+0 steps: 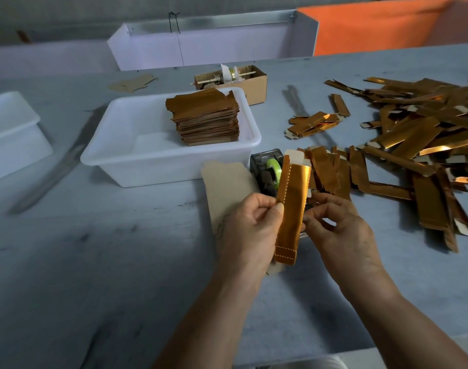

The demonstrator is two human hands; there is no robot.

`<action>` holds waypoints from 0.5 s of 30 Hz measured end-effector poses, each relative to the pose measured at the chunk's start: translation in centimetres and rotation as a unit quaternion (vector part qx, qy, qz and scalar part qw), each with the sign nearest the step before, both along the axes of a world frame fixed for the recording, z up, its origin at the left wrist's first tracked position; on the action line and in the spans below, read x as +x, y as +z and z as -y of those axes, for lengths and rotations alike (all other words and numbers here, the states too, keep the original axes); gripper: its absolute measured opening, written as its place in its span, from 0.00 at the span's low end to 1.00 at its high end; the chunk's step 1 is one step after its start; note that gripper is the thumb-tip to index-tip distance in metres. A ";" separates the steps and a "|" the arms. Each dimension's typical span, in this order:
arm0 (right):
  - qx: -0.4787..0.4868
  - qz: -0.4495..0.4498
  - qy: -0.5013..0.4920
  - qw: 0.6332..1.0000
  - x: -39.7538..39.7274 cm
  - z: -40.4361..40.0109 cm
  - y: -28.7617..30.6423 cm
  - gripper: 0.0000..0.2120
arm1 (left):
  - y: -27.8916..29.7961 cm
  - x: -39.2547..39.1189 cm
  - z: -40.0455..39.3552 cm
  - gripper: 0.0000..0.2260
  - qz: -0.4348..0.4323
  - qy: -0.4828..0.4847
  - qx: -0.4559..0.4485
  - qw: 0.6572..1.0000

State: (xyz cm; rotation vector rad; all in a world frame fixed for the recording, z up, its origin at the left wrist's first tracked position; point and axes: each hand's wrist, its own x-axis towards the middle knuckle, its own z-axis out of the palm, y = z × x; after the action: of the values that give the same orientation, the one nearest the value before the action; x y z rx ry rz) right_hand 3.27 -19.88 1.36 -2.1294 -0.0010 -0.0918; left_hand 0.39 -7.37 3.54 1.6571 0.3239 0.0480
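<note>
I hold a folded gold foil carton [291, 209] upright above the table, its white flap at the top. My left hand [250, 227] pinches its left edge with thumb against fingers. On the carton's right edge my right hand [336, 230] has its fingers curled. A flat cardboard blank [227, 187] lies on the table behind my left hand. A tape dispenser [267, 171] with a green roll stands just behind the carton.
A white tub [115, 161] holds a stack of flat gold blanks [206, 118]. A large heap of folded gold cartons [413, 145] covers the table's right side. A cardboard box [254, 81] with a spool sits behind the tub. Another white tub [12, 134] stands far left.
</note>
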 end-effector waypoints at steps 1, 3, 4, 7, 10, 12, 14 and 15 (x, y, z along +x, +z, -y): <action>0.003 0.001 0.002 1.000 -0.1 0.0 -0.1 0.07 | 0.0 0.1 0.0 0.03 -0.002 -0.001 -0.003 1.000; 0.010 0.005 0.005 1.000 -0.4 0.0 -0.4 0.08 | -0.1 0.2 0.0 0.03 -0.004 0.004 0.002 1.000; 0.015 0.008 0.005 1.000 -0.5 0.0 -0.4 0.08 | -0.2 0.2 0.0 0.03 -0.003 0.006 0.009 1.000; -0.017 0.029 0.004 0.999 -0.3 -0.2 -0.2 0.09 | -0.2 0.3 0.0 0.04 0.000 0.012 0.015 1.000; -0.130 0.076 0.004 0.989 0.1 -0.5 0.0 0.07 | -0.2 0.4 0.0 0.05 -0.001 0.017 0.042 0.999; -0.157 0.089 0.004 0.984 0.2 -0.3 -0.2 0.03 | 0.0 0.3 0.0 0.05 -0.005 0.013 0.038 0.999; -0.141 0.075 -0.001 0.987 0.1 0.2 -0.3 0.04 | 0.2 0.3 0.0 0.06 -0.012 0.009 0.036 0.999; -0.118 0.064 -0.009 0.991 0.0 0.6 -0.3 0.05 | 0.3 0.3 -0.1 0.06 -0.018 0.007 0.034 0.999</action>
State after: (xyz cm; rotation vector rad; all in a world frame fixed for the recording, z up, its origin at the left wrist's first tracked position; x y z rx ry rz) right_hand 3.23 -20.47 1.08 -2.3563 -0.0702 -0.2491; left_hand 0.67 -7.32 3.83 1.7240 0.3649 0.0393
